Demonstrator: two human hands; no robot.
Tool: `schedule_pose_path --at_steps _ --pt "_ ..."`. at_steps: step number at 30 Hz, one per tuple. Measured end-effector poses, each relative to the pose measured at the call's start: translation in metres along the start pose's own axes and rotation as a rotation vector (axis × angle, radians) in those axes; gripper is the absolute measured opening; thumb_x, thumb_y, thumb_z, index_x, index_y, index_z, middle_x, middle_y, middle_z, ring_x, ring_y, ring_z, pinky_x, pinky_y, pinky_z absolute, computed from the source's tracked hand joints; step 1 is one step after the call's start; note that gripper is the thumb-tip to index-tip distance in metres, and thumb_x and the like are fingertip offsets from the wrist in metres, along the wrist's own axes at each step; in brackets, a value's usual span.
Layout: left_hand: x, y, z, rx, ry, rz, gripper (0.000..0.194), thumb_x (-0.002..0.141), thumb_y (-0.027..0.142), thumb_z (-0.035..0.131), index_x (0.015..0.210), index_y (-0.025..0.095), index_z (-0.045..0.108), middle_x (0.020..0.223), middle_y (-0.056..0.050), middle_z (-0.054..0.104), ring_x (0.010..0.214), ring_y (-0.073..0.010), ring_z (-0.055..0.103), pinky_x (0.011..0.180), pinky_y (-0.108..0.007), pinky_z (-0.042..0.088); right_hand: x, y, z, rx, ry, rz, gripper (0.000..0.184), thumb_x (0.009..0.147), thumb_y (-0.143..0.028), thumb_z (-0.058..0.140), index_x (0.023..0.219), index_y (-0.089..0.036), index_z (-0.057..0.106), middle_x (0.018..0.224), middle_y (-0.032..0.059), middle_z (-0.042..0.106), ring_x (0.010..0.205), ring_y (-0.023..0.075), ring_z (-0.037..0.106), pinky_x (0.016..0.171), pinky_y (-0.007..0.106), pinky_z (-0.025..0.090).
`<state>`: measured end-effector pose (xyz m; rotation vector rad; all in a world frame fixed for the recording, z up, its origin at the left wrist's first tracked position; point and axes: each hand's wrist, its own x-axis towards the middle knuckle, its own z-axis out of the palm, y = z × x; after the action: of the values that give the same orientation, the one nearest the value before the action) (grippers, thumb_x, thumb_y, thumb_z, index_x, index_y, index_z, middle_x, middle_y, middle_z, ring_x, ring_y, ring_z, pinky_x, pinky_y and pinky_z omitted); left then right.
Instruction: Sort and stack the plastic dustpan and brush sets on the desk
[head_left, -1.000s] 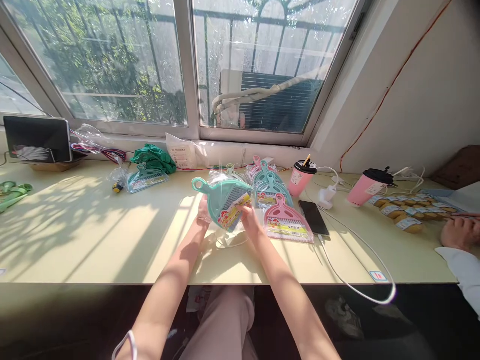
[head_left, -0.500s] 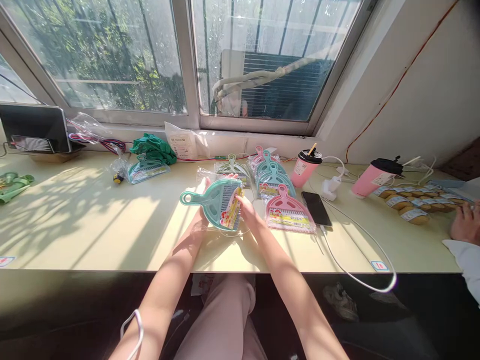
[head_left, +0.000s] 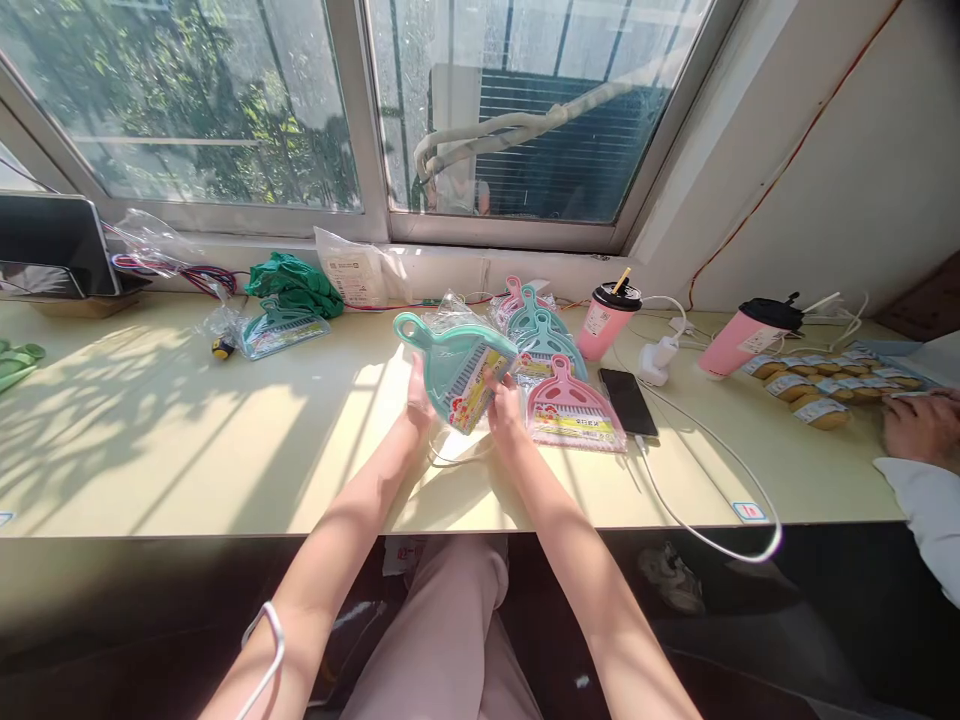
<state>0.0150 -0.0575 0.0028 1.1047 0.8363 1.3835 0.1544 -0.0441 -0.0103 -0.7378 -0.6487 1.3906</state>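
Observation:
A teal dustpan (head_left: 444,360) with a small brush and a printed card (head_left: 474,390) across it is held above the table, handle pointing to the upper left. My left hand (head_left: 420,395) grips the dustpan from behind at its left side, its fingers mostly hidden. At the lower right edge, my right hand (head_left: 505,405) has its fingers closed on the card and brush. Crinkled clear plastic (head_left: 456,310) shows just behind the dustpan. To the right of my right hand lies a wrapped pink dustpan set (head_left: 574,415), with wrapped teal sets (head_left: 544,335) behind it.
A phone (head_left: 628,402) with a white cable and a pink cup (head_left: 607,322) stand right of the sets. Farther right are another pink cup (head_left: 750,340), wrapped yellow-brown items (head_left: 817,385) and another person's hand (head_left: 922,428). Green cloth (head_left: 292,285) and a wrapped teal set (head_left: 283,330) lie back left.
The dustpan turned so its handle pointed left and its front dipped, then tilted back with the handle up-left. Both hands have kept hold of it. The camera view has shifted slightly.

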Motion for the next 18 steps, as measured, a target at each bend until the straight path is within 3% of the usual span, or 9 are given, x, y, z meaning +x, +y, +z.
schedule_pose_path --at_steps 2,4,6,8,11,18 --pt "0.013 0.0 0.006 -0.114 -0.052 -0.036 0.109 0.089 0.098 0.019 0.147 0.016 0.063 0.134 -0.019 0.074 0.139 -0.0381 0.062 0.111 -0.058 0.053 0.006 0.0 -0.003 0.078 0.14 -0.028 0.028 0.08 -0.027 0.076 0.107 -0.03 0.071 0.098 -0.0013 0.082 0.105 0.021 0.076 0.088 0.033 0.064" --pt "0.014 -0.003 0.011 -0.211 -0.142 -0.072 0.113 0.083 0.103 0.026 0.145 0.017 0.065 0.137 -0.018 0.073 0.144 -0.0398 0.058 0.116 -0.058 0.049 0.011 -0.001 -0.006 0.157 0.295 -0.025 0.026 0.082 -0.026 0.072 0.108 -0.029 0.07 0.098 -0.0014 0.082 0.103 0.0189 0.076 0.085 0.03 0.065" --pt "0.007 -0.009 0.019 -0.238 -0.246 -0.085 0.104 0.081 0.1 0.046 0.142 0.019 0.067 0.139 -0.017 0.072 0.147 -0.0412 0.054 0.121 -0.056 0.044 0.015 -0.001 -0.007 0.209 0.456 -0.006 0.025 0.085 -0.023 0.067 0.109 -0.026 0.069 0.094 -0.001 0.081 0.097 0.0172 0.076 0.082 0.028 0.066" --pt "-0.001 -0.015 0.029 -0.216 -0.293 -0.064 0.085 0.083 0.082 0.072 0.141 0.02 0.067 0.143 -0.015 0.071 0.147 -0.0413 0.053 0.124 -0.055 0.04 0.017 -0.002 -0.008 0.214 0.547 0.006 0.026 0.087 -0.021 0.061 0.112 -0.023 0.069 0.089 -0.0007 0.08 0.09 0.0161 0.075 0.081 0.028 0.066" --pt "-0.007 -0.019 0.041 -0.161 -0.284 -0.026 0.068 0.083 0.053 0.089 0.139 0.02 0.068 0.145 -0.014 0.07 0.144 -0.0405 0.056 0.124 -0.054 0.039 0.019 -0.003 -0.008 0.154 0.515 -0.025 0.031 0.09 -0.024 0.055 0.118 -0.021 0.068 0.091 0.0007 0.08 0.089 0.017 0.076 0.084 0.032 0.067" --pt "-0.005 -0.011 0.041 -0.005 -0.187 0.005 0.061 0.077 0.045 0.091 0.128 0.016 0.073 0.133 -0.014 0.076 0.134 -0.04 0.064 0.118 -0.052 0.047 0.024 0.004 -0.015 0.093 0.497 -0.078 0.033 0.093 -0.04 0.06 0.119 -0.021 0.07 0.105 0.0058 0.082 0.101 0.0194 0.078 0.095 0.036 0.066"
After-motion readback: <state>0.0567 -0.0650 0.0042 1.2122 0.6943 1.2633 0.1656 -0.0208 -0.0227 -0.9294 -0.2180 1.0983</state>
